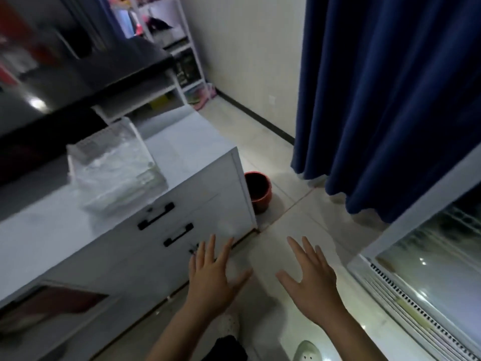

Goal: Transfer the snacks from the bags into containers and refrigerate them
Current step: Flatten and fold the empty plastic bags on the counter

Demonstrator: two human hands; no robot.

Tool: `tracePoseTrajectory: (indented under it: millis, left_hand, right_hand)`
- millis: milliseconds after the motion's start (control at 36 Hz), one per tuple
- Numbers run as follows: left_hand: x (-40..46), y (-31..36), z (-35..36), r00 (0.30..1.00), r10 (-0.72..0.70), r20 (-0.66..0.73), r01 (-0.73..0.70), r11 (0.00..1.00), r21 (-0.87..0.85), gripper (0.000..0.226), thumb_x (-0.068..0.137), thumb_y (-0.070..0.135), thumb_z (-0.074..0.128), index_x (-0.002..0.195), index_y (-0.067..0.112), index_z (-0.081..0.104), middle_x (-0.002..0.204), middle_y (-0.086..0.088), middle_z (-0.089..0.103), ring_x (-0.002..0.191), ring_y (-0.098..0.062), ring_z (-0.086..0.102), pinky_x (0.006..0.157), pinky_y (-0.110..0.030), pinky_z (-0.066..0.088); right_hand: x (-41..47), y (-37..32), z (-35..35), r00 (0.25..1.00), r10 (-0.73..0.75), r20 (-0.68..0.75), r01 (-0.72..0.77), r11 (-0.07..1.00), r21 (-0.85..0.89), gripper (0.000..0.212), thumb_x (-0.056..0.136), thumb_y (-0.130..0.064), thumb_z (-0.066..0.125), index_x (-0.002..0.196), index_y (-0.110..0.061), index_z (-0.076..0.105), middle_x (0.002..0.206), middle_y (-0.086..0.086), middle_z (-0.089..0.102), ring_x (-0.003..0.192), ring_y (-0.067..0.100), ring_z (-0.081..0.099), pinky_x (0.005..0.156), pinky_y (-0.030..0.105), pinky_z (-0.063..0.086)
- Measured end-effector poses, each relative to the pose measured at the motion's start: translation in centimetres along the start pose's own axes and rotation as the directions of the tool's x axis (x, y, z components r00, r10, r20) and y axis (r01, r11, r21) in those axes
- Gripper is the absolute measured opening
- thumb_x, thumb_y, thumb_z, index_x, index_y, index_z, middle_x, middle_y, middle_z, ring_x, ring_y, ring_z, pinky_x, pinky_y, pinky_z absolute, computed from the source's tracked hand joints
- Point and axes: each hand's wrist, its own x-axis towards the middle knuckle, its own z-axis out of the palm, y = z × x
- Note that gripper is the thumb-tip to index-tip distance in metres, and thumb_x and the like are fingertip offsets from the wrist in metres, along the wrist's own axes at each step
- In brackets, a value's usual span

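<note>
Both hands are held out flat over the floor with the fingers spread and straight, and nothing is grasped by the left hand (214, 277) or by the right hand (309, 278).

As landmark the white cabinet (197, 204) is taken, with its drawers and black handles. On its top, well up and to the left of the hands, a clear plastic container (114, 168) is seen. It looks like one of the containers of the task, but its contents cannot be told, and no snack bag can be made out. Its long axis seems to run along the cabinet top, from the far end toward the near end.

On the other side from the cabinet, at the right edge of the view, a glass-fronted cooler (429, 267) is found; it may be the refrigerator.

Beyond the cabinet's far corner a red bucket (257, 194) stands on the floor.

The left hand lies just before the cabinet front, so it is judged the nearer one to the container; the right hand is nearer to the cooler.
</note>
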Motion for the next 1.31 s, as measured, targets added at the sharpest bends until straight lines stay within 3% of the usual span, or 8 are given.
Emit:
tracePoseTrajectory:
  millis: [222,472,583,667,861,972,1139,1306]
  left_hand:
    - [-0.8,-10.0,-1.6,0.992,-0.1,-0.083,0.082,0.978,-0.193,0.084,0.088,0.079,0.039,0.157,0.05,0.001,0.169,0.003,-0.018,0.154,-0.021,-0.021,0.125,-0.045,-0.005]
    - [-1.7,-24.7,-3.8,0.942,-0.308,-0.136,0.23,0.883,-0.409,0.087,0.082,0.084,0.038,0.155,0.053,0.003,0.169,0.004,-0.012,0.156,-0.021,-0.013,0.125,-0.045,0.001]
    - [-0.9,-30.3,-5.1,0.926,-0.342,-0.162,0.228,0.846,-0.482,0.096,0.068,0.092,0.026,0.154,0.054,0.004,0.17,0.004,-0.009,0.156,-0.019,-0.011,0.125,-0.044,0.003]
    - [-0.1,-33.4,-6.0,0.922,-0.344,-0.176,0.217,0.839,-0.499,0.09,0.076,0.087,0.036,0.155,0.053,0.006,0.17,0.004,-0.008,0.156,-0.02,-0.011,0.124,-0.045,0.003]
    - [3.8,-37.1,-11.3,0.923,-0.311,-0.228,0.145,0.828,-0.541,0.085,0.087,0.073,0.051,0.156,0.052,0.006,0.17,0.005,-0.009,0.156,-0.022,-0.011,0.125,-0.048,0.005]
    - [8.5,-38.1,-16.0,0.905,-0.292,-0.309,0.125,0.877,-0.463,0.084,0.088,0.073,0.048,0.157,0.049,0.006,0.17,0.003,-0.005,0.156,-0.024,-0.007,0.125,-0.047,0.004]
    - [17.4,-38.1,-24.3,0.906,-0.218,-0.363,0.087,0.935,-0.345,0.079,0.092,0.065,0.055,0.158,0.04,0.02,0.169,0.001,0.015,0.156,-0.027,0.009,0.125,-0.05,0.014]
    - [29.1,-36.4,-29.7,0.985,-0.085,-0.149,0.019,0.915,-0.402,0.076,0.092,0.041,0.07,0.157,0.031,0.031,0.164,0.002,0.031,0.148,-0.023,0.032,0.118,-0.039,0.03]
  right_hand:
    - [1.7,-8.4,5.9,0.992,-0.099,0.074,0.103,0.993,-0.065,0.075,0.091,-0.066,0.05,0.152,-0.055,0.008,0.167,-0.017,-0.006,0.153,0.011,-0.014,0.121,0.048,0.0]
    - [5.0,-19.5,13.8,0.959,-0.235,0.16,0.259,0.954,-0.149,0.071,0.09,-0.07,0.049,0.147,-0.061,0.007,0.167,-0.015,-0.001,0.154,0.013,-0.006,0.123,0.047,0.007]
    - [6.1,-23.4,16.4,0.955,-0.253,0.156,0.28,0.943,-0.181,0.075,0.091,-0.067,0.051,0.154,-0.053,0.013,0.168,-0.013,0.0,0.154,0.014,-0.005,0.124,0.047,0.009]
    - [7.0,-25.4,17.6,0.953,-0.26,0.158,0.288,0.938,-0.194,0.073,0.092,-0.063,0.053,0.152,-0.054,0.012,0.167,-0.014,-0.002,0.154,0.013,-0.007,0.124,0.048,0.008]
    - [10.6,-30.1,16.2,0.942,-0.3,0.151,0.33,0.91,-0.25,0.063,0.091,-0.064,0.052,0.133,-0.07,0.006,0.166,-0.018,-0.002,0.153,0.009,-0.007,0.124,0.047,0.005]
    - [15.0,-32.7,14.6,0.936,-0.327,0.129,0.351,0.89,-0.292,0.071,0.091,-0.062,0.053,0.151,-0.055,0.016,0.166,-0.018,-0.003,0.153,0.009,-0.006,0.124,0.047,0.006]
    - [23.3,-36.7,13.7,0.908,-0.38,0.177,0.419,0.831,-0.366,0.072,0.093,-0.062,0.051,0.154,-0.05,0.014,0.168,-0.013,-0.004,0.154,0.015,-0.008,0.123,0.047,0.005]
    - [31.8,-38.3,14.8,0.87,-0.381,0.313,0.491,0.723,-0.486,0.074,0.094,-0.071,0.036,0.155,-0.051,0.0,0.168,-0.009,-0.013,0.153,0.02,-0.017,0.122,0.053,-0.001]
